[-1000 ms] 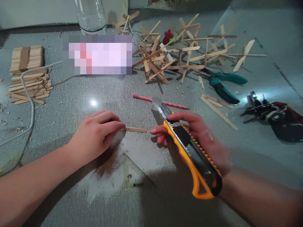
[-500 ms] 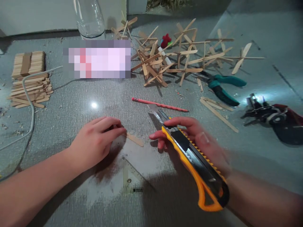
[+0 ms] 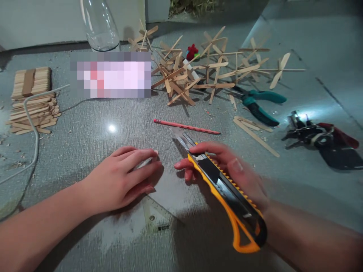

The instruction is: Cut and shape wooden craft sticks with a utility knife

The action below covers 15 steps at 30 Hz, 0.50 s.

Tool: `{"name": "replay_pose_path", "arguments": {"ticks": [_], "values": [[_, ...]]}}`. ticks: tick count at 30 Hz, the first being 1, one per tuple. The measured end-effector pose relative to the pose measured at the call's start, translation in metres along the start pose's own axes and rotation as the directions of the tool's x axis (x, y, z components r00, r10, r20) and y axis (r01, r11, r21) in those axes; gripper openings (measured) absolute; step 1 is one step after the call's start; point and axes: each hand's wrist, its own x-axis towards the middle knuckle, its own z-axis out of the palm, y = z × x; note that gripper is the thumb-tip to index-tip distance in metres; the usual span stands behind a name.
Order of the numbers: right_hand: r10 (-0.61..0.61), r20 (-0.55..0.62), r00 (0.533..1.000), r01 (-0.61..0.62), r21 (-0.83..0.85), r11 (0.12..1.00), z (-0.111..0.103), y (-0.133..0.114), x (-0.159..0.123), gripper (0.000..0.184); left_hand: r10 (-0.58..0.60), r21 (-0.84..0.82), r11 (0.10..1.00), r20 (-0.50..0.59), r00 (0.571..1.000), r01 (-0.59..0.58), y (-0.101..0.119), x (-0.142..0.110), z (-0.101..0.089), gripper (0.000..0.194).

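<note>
My right hand [image 3: 235, 170] is wrapped round a yellow and black utility knife [image 3: 221, 181]. Its blade is extended and points up and left, near a red pencil [image 3: 187, 126] lying on the table. My left hand [image 3: 119, 177] rests low over the table with its fingers stretched and apart; what lies under its palm is hidden. Just below its thumb is a clear set square [image 3: 154, 215], flat on the surface. No craft stick shows beside the left fingers now.
Joined craft-stick crosses [image 3: 181, 79] spread across the back. Teal-handled pliers [image 3: 258, 102], loose sticks [image 3: 256, 132] and a bunch of keys [image 3: 306, 132] lie right. Stick bundles [image 3: 31, 81] and a white cable [image 3: 35, 143] are left. A glass bottle [image 3: 100, 26] stands behind.
My left hand has moved slightly right and opened from a pinch on a craft stick, which is no longer visible. My right hand keeps the utility knife, and the view has shifted a little.
</note>
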Motion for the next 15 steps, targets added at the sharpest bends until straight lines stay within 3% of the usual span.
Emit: {"name": "replay_pose_path", "arguments": {"ticks": [4, 8, 15], "values": [[0.025, 0.009, 1.000, -0.025, 0.009, 1.000, -0.004, -0.002, 0.002, 0.036, 0.039, -0.034, 0.999, -0.052, 0.998, -0.041, 0.003, -0.002, 0.001, 0.016], [0.058, -0.033, 0.998, -0.057, 0.042, 0.997, -0.005, -0.006, 0.008, 0.020, 0.053, -0.061, 0.996, -0.067, 0.996, -0.057, 0.005, -0.002, 0.000, 0.021], [0.073, -0.067, 0.995, -0.073, 0.003, 0.997, -0.004, -0.007, 0.017, 0.028, 0.040, -0.057, 0.997, -0.068, 0.997, -0.044, 0.006, 0.000, -0.002, 0.016]]}}
